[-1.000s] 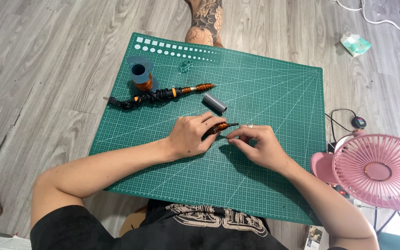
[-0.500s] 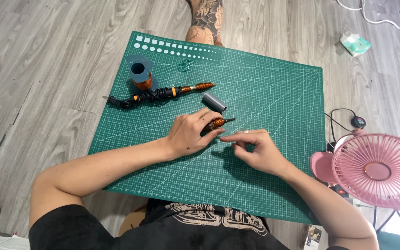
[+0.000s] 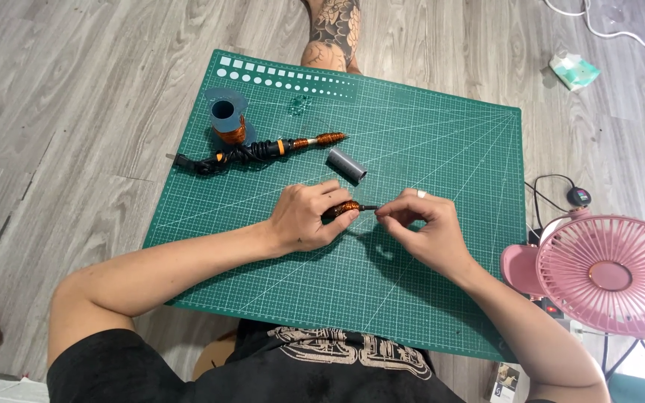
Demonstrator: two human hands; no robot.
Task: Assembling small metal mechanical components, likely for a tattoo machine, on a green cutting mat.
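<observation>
Head view: near the green cutting mat's (image 3: 442, 149) middle, your left hand (image 3: 304, 220) is closed around a copper-wound piece (image 3: 341, 209), while your right hand (image 3: 427, 224) pinches its dark tip (image 3: 371, 207). You look mid-winding; next, I'd judge, keep tension steady. A wire spool (image 3: 227, 119) stands near the far left corner.

Green gridded cutting mat (image 3: 427, 298); copper-orange wound piece (image 3: 341, 209); pink fan (image 3: 610, 272).
</observation>
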